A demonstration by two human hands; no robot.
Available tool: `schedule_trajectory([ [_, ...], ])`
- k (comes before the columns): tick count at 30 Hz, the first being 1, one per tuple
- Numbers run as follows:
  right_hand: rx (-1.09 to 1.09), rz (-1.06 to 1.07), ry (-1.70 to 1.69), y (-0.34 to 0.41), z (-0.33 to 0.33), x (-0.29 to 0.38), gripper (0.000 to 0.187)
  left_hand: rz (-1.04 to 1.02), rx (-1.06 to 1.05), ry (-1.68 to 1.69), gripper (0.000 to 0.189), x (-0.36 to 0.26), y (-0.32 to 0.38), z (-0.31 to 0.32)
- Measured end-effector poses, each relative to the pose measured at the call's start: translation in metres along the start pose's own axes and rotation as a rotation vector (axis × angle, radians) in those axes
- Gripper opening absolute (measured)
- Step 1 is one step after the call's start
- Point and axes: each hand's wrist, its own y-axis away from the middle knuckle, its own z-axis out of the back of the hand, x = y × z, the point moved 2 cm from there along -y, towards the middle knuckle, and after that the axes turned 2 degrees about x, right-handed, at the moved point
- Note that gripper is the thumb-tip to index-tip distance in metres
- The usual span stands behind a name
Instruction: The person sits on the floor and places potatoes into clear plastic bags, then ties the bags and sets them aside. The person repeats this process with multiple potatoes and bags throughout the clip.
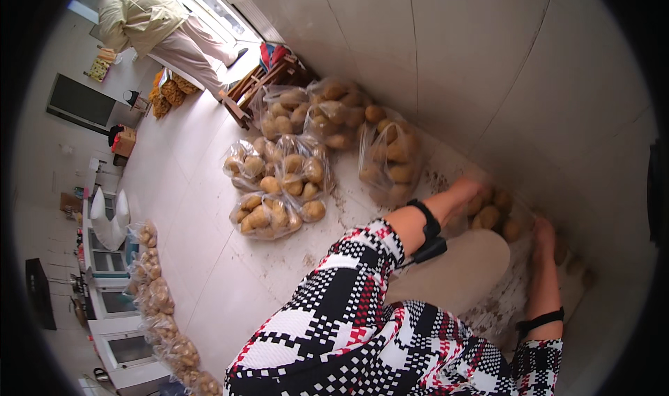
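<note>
A heap of potatoes (488, 213) lies low by the wall, with what looks like thin clear plastic around its near left side. My left hand (468, 187) is at its left edge, blurred, its fingers hidden. At the heap's right side is my right hand (543, 234), beside more loose potatoes (575, 265); its fingers are not clear either. Just left of my left arm stands a clear plastic bag of potatoes (397, 161). Whether either hand grips the plastic or a potato cannot be told.
More bagged potatoes (277, 171) crowd the tiled floor, and a long row of bags (167, 312) lines the cabinets. Wooden stools (261, 88) lean by the doorway. A person (151, 25) stands there near orange net sacks (170, 90). Dirt is scattered near my arms.
</note>
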Motion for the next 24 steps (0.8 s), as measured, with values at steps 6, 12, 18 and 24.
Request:
schedule_trajectory([
  [6, -0.061, -0.132, -0.282, 0.018, -0.010, 0.058, 0.012, -0.202, -0.112, 0.051, 0.018, -0.032, 0.023, 0.022],
  [12, -0.023, 0.036, -0.393, 0.057, -0.027, 0.172, 0.010, -0.286, -0.128, -0.101, 0.015, -0.110, 0.083, 0.058],
  [18, 0.292, 0.266, -0.257, 0.125, -0.063, 0.281, 0.016, -0.622, -0.012, -0.105, 0.012, -0.162, 0.199, 0.116],
  [24, 0.434, 0.346, -0.299, 0.167, -0.118, 0.339, 0.018, -0.623, -0.037, -0.004, 0.012, -0.190, 0.293, 0.177],
])
